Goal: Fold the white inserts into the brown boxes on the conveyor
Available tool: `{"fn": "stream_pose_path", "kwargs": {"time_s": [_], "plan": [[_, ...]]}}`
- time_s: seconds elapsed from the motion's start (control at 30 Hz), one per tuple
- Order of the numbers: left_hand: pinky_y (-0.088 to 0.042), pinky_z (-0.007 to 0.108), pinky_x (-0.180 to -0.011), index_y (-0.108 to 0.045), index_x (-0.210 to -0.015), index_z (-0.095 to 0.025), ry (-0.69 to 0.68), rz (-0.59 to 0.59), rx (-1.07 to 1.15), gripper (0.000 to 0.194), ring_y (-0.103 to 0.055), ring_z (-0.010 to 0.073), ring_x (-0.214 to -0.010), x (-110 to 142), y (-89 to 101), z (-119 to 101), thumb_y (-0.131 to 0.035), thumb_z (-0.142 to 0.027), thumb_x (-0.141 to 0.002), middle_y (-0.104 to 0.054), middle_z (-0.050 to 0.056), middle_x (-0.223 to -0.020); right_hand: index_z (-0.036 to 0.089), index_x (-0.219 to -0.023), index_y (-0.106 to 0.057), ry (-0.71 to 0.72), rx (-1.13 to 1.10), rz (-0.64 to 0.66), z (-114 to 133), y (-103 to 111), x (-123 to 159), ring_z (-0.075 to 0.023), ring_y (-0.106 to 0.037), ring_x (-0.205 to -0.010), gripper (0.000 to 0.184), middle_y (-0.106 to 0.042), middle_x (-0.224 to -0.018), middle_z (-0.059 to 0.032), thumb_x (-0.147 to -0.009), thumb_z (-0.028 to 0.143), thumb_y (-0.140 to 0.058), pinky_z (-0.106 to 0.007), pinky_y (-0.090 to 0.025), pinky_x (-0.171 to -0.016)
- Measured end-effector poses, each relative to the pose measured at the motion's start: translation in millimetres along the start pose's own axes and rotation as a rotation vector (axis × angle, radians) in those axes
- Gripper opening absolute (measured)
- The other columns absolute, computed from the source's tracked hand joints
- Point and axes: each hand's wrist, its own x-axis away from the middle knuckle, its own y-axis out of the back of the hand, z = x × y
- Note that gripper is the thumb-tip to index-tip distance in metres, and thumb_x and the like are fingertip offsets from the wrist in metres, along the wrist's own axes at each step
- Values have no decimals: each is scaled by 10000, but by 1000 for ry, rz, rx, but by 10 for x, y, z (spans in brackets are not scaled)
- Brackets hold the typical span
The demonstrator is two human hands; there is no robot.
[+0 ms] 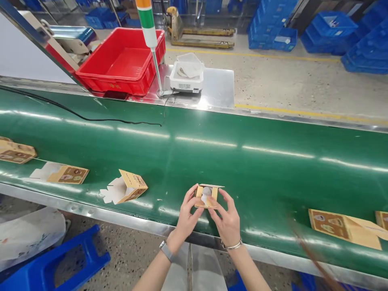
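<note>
Between my two hands is a small tan cardboard box [214,193] with its near end open, at the front of the green conveyor belt. Something whitish shows inside it; what it is I cannot make out. My left hand [188,212] grips the box's left side, thumb and fingers bent around the edge. On the other side my right hand [226,216] holds the right edge, its fingers at the opening. Left of my hands an open-flapped carton [135,188] lies tilted on the belt, white inner flaps outward.
Farther left lies another carton [72,174]; to the right is a carton [330,224] with an extended flap. A black cable [100,119] crosses the green belt [257,173]. Beyond stand a red bin [121,60], a white scale [186,83] and a signal-light pole [157,68].
</note>
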Motion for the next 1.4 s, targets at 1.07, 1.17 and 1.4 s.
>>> {"fn": "stream_pose_path", "kwargs": {"time_s": [1.07, 1.17, 1.4], "plan": [[-275, 581, -1247, -489, -1399, -307, -223, 433, -264, 658, -492, 285, -1431, -487, -262, -341, -791, -308, -815, -615, 89, -1430, 293, -1481, -432, -18, -181, 86, -495, 775, -127, -286, -569, -1340, 666, -595, -1435, -110, -885, 320, -728, -520, -512, -1090], [-363, 510, -1211, -498, -1410, -311, -342, 533, -354, 615, -597, 248, -1328, -575, -319, -331, -758, -338, -853, -675, 63, -1357, 294, -1473, -482, 151, -108, 167, -632, 857, -117, -274, -625, -1276, 615, -636, -1393, -100, -904, 312, -717, -466, -574, -1037], [-456, 467, -1133, -583, -1374, -281, -530, 493, -396, 432, -613, 252, -1325, -519, -569, -98, -639, -320, -948, -723, 75, -1296, 328, -1566, -332, 243, 65, 131, -844, 738, 141, -241, -554, -1371, 629, -565, -1490, -50, -1000, 118, -510, -444, -571, -1070]]}}
